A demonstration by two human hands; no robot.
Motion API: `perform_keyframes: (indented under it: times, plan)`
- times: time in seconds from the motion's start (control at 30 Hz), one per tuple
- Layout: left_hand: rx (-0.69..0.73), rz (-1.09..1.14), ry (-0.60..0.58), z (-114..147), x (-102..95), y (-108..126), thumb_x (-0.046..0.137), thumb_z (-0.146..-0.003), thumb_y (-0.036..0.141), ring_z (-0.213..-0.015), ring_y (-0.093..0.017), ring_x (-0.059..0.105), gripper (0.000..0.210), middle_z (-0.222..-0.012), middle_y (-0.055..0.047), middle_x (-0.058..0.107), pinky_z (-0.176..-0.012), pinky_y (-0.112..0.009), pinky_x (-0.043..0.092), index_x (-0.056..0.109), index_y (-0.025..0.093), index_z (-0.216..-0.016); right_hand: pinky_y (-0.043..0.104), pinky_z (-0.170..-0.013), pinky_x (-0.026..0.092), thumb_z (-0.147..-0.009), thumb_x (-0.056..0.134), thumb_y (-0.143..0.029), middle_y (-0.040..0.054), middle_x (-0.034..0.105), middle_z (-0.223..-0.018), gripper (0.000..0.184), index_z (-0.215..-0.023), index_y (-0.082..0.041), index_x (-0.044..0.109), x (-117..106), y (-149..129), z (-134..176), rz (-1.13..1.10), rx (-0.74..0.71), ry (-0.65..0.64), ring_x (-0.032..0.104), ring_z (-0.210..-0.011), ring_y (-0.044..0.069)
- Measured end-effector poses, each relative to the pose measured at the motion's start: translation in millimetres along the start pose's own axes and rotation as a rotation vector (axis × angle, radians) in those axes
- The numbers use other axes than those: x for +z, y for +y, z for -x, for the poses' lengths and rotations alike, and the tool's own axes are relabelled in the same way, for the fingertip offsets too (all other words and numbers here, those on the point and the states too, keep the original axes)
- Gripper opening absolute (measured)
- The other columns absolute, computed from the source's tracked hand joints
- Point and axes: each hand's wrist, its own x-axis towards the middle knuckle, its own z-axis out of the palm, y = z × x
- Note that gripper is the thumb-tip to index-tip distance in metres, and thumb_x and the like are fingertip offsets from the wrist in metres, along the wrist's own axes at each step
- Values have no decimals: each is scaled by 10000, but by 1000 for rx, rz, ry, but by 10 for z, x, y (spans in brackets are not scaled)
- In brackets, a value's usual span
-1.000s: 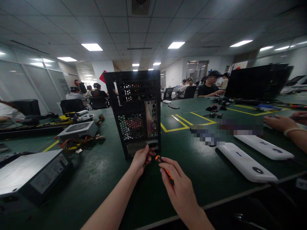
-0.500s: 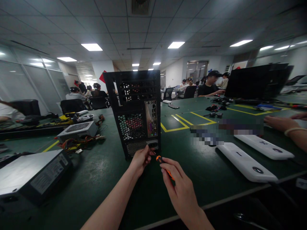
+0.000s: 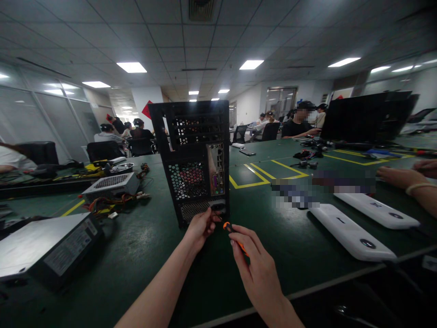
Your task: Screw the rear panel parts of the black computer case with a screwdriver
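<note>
A black computer case (image 3: 166, 182) stands upright on the green table, its back panel with ports and mesh turned toward me. My right hand (image 3: 254, 257) grips a screwdriver (image 3: 228, 226) by its orange and black handle. The shaft points up and left toward the lower part of the case's back. My left hand (image 3: 200, 228) is closed in a pinch at that lower panel, beside the screwdriver's tip. Whatever lies between its fingertips is too small or hidden to make out.
At left lie a silver power supply unit (image 3: 44, 250) and another power supply (image 3: 111, 187) with loose cables. Two white devices (image 3: 353, 232) lie at right, near another person's hands (image 3: 403, 177). A black monitor (image 3: 362, 117) stands farther back.
</note>
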Motion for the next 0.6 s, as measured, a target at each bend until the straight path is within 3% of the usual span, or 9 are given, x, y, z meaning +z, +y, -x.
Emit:
perform_keyframes:
  times: [0.6]
  plan:
    - [20,-11,29,-4,5,-2,483,-737,300,-370,-17,334,258,-602,-23,550,-355,-168,172,590,76,-807,337,-845,439,-830,366,-143,82,489,-1073,225,-1015,-190,485,22,13,-10,21,-13,2,489,-1002,160]
